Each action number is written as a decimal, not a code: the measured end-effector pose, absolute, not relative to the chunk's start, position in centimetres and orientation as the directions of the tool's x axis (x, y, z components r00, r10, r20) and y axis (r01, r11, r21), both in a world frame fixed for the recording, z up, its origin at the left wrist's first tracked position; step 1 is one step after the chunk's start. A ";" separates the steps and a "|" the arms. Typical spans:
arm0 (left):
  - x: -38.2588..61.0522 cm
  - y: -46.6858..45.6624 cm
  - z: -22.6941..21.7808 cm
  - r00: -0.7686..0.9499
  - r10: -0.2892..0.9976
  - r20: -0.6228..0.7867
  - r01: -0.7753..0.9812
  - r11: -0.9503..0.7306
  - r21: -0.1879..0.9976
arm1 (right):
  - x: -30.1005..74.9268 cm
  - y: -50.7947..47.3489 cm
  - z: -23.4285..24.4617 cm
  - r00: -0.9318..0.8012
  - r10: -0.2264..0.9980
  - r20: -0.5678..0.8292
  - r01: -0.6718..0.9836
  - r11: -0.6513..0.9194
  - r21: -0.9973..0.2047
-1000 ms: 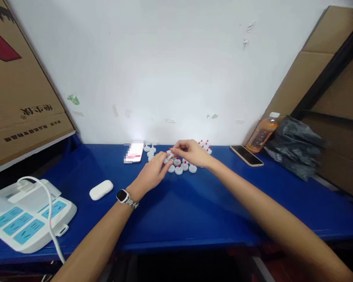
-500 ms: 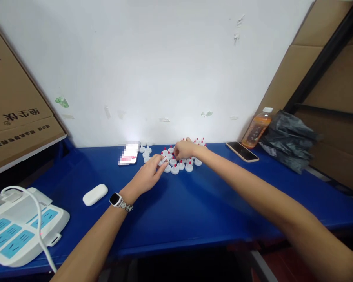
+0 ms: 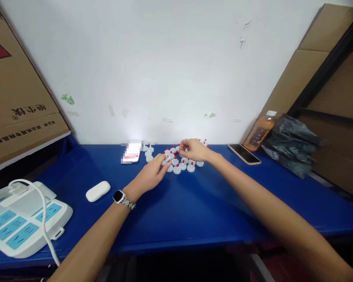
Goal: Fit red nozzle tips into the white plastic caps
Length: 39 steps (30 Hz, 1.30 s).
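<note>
Several small white caps with red tips (image 3: 182, 165) stand in a cluster near the wall on the blue table (image 3: 194, 207). A few plain white caps (image 3: 148, 153) stand to their left. My left hand (image 3: 151, 175), a watch on its wrist, pinches a small white cap at the cluster's left edge. Over the back of the cluster, my right hand (image 3: 194, 150) has its fingers curled in a pinch; what it holds is too small to name.
A white card or phone (image 3: 131, 152) lies left of the caps. A white earbud case (image 3: 97, 190) and a white power strip (image 3: 20, 219) lie at the left. At the right are a phone (image 3: 244, 154), an orange drink bottle (image 3: 259, 132) and a black bag (image 3: 294, 145). Cardboard leans on both sides.
My right hand has dropped from the left hand's fingertips to the back of the cluster. My left hand stays at the cluster's left edge. The head camera shifted slightly.
</note>
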<state>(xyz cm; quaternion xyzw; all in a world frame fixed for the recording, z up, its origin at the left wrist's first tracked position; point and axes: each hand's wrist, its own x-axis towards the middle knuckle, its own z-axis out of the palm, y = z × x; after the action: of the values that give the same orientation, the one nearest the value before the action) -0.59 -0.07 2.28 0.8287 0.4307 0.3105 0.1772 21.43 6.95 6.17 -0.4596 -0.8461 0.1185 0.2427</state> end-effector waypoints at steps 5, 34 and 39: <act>-0.3 -0.2 2.2 0.428 0.827 0.365 0.610 -0.563 0.558 | 22.3 4.4 4.8 -0.249 0.769 0.589 0.501 0.623 -0.601; 1.5 -1.9 2.1 0.510 0.783 0.357 0.578 -0.619 0.532 | 19.3 0.4 1.7 -0.206 0.901 0.382 -0.135 0.361 -0.923; 1.6 -1.9 1.6 0.505 0.779 0.372 0.552 -0.623 0.555 | 19.2 0.3 1.5 -0.205 0.903 0.377 -0.117 0.360 -0.926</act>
<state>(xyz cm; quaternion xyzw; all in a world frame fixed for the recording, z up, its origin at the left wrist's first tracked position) 1.56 -1.91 1.63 0.8472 0.3927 0.3058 0.1858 19.20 0.29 1.53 -0.3174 -0.6191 0.4682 0.5447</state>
